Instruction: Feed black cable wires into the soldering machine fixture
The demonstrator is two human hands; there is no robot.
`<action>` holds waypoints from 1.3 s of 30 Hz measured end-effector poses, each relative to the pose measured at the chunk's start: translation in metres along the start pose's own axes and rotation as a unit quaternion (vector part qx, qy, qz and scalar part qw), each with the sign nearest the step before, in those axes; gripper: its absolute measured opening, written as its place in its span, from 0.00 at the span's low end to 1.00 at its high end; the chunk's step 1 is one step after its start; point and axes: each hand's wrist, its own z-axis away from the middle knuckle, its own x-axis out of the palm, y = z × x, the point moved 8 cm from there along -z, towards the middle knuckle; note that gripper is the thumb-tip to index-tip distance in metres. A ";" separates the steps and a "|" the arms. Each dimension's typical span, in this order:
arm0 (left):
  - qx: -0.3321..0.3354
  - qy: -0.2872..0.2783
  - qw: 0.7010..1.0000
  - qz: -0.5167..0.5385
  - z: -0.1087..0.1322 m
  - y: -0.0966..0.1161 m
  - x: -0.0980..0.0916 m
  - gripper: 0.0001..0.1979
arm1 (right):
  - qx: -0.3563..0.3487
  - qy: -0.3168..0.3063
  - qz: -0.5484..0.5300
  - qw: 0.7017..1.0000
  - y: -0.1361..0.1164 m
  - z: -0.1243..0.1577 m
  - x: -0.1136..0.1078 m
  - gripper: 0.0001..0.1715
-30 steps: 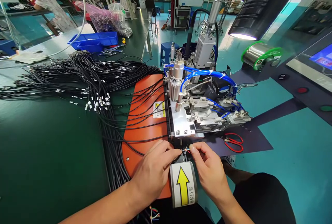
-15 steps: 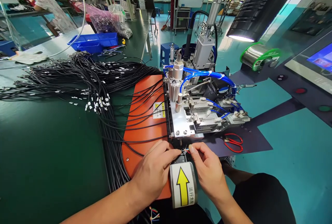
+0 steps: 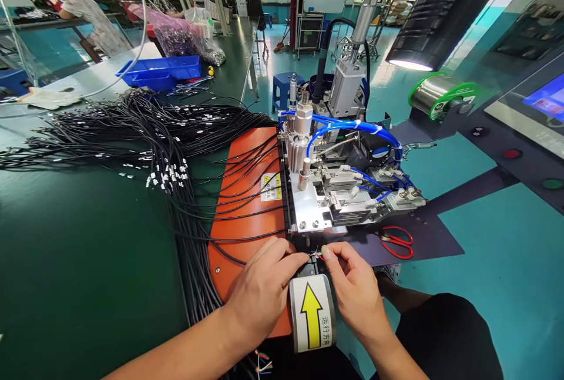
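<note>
My left hand [image 3: 264, 286] is closed on the end of a black cable, most of which its fingers hide. Thin coloured wires [image 3: 317, 254] fan out from that end. My right hand [image 3: 355, 283] pinches those wires between thumb and forefinger. Both hands are over the front end of a metal machine [image 3: 312, 204], just above a round cover with a yellow arrow [image 3: 312, 315]. Several black cables [image 3: 247, 215] lie across the orange plate [image 3: 224, 274] to the left of the machine.
A big bundle of black cables [image 3: 194, 268] lies on the green table [image 3: 88, 262]. Red-handled scissors [image 3: 396, 242] rest right of the machine. A solder spool [image 3: 440, 95] and a black lamp [image 3: 445, 10] are at upper right. Blue trays [image 3: 163, 69] stand farther back, where two people sit.
My hands keep nearly the same place and grip on the cable end and wires. In the background, one seated person's head and body have shifted.
</note>
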 end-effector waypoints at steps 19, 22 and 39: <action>0.006 -0.004 1.000 -0.019 -0.001 0.000 0.002 0.13 | 0.044 -0.054 -0.030 0.997 -0.001 -0.004 0.003 0.22; 0.007 -0.008 1.000 -0.030 -0.001 0.000 0.002 0.13 | 0.045 -0.084 -0.063 0.993 0.000 -0.006 0.005 0.22; -0.001 -0.020 0.999 -0.026 0.000 0.000 0.006 0.12 | 0.043 -0.085 -0.108 0.990 0.007 -0.007 0.006 0.19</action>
